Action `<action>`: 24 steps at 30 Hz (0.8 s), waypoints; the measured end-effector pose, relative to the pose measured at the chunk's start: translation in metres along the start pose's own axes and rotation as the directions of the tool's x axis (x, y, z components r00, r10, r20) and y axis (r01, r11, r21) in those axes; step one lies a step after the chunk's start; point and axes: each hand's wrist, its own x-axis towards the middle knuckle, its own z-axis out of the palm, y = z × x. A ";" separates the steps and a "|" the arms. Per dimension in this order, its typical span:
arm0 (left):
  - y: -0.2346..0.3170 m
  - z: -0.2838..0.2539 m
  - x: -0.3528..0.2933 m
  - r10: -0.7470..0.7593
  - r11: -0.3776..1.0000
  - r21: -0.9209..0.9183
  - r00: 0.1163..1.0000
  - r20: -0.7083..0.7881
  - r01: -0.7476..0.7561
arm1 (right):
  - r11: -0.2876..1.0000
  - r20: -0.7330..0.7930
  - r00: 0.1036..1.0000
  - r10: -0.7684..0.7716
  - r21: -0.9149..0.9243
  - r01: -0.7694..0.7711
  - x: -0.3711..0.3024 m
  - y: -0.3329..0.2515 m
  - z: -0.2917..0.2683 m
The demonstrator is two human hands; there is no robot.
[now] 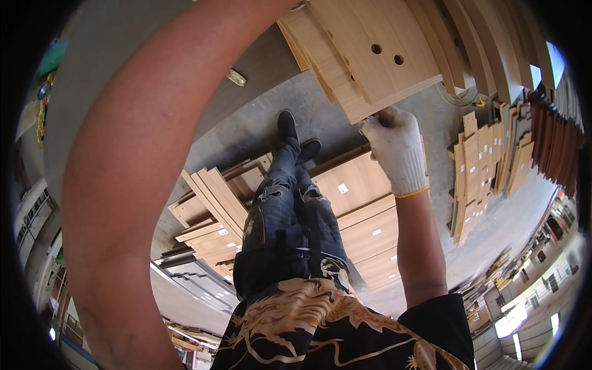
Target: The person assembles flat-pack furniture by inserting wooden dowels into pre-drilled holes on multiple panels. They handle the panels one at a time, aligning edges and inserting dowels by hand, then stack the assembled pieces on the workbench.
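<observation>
While left forearm arcs up past top of frame, left hand out of view, state impossible to tell. Right hand [394, 148] in white knitted glove clenched on lower corner of light wooden panel with drilled holes [376, 55], topmost of leaning panel stack. Below, between feet and legs, flat light wooden boards with small white labels [364, 216] lie on grey concrete floor [246, 135]. Farther right, upright narrow board bundles [475, 166] stand on floor.
</observation>
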 end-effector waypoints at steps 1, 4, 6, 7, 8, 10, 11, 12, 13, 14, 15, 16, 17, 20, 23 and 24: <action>0.000 -0.001 0.000 0.002 1.000 -0.008 1.000 -0.002 -0.002 | 1.000 -0.005 1.000 0.005 -0.020 -0.005 0.000 -0.003 0.001; 0.001 -0.002 -0.001 0.005 1.000 -0.007 1.000 -0.013 -0.005 | 0.995 -0.003 1.000 -0.021 -0.094 0.020 0.003 -0.005 0.001; 0.001 -0.002 0.000 -0.001 1.000 -0.009 1.000 -0.004 0.001 | 0.988 -0.003 0.999 -0.045 -0.150 0.044 0.006 -0.002 0.001; 0.003 -0.004 0.000 -0.007 1.000 -0.015 1.000 0.010 0.007 | 0.983 -0.007 0.999 -0.054 -0.177 0.052 0.008 0.000 0.002; 0.005 -0.005 0.001 -0.012 1.000 -0.021 1.000 0.024 0.013 | 0.977 -0.010 0.998 -0.063 -0.204 0.060 0.010 0.001 0.003; 0.005 -0.001 -0.001 -0.003 1.000 0.014 1.000 -0.011 0.003 | 0.964 -0.021 0.995 -0.101 -0.249 0.093 0.009 -0.004 0.004; 0.005 0.000 -0.001 0.003 0.999 0.033 1.000 -0.029 -0.002 | 0.956 -0.025 0.992 -0.121 -0.271 0.110 0.008 -0.006 0.005; 0.003 0.000 -0.001 -0.002 0.999 0.040 1.000 -0.018 0.003 | 0.951 0.005 0.988 -0.157 -0.268 0.153 0.006 -0.005 0.007; 0.002 -0.001 0.000 -0.004 0.999 0.043 1.000 -0.005 0.004 | 0.946 0.031 0.981 -0.190 -0.263 0.192 0.004 -0.001 0.010; 0.002 -0.001 0.001 -0.004 0.999 0.044 1.000 0.007 0.004 | 0.939 0.054 0.973 -0.223 -0.256 0.229 0.002 0.005 0.013; 0.002 -0.002 0.002 0.008 0.999 0.035 1.000 0.003 -0.008 | 0.932 0.144 0.975 -0.167 -0.300 0.204 -0.001 0.018 0.019; -0.002 -0.002 0.000 0.013 0.999 0.035 1.000 -0.003 -0.013 | 0.929 0.179 0.980 -0.088 -0.341 0.145 -0.010 0.009 0.025; -0.002 -0.002 0.000 0.022 0.999 0.033 1.000 -0.006 -0.022 | 0.920 0.207 0.978 -0.004 -0.381 0.085 -0.022 0.001 0.029; 0.002 -0.002 0.003 0.021 0.999 0.029 1.000 0.010 -0.021 | 0.977 0.207 0.972 0.107 0.161 -0.142 -0.031 0.029 0.043; 0.001 0.000 0.003 0.023 0.999 0.029 1.000 0.007 -0.023 | 0.945 0.134 0.977 0.164 0.262 -0.194 -0.024 0.044 0.038; -0.001 0.001 0.003 0.024 0.999 0.030 1.000 0.001 -0.024 | 0.919 0.105 0.979 0.177 0.338 -0.203 -0.021 0.046 0.035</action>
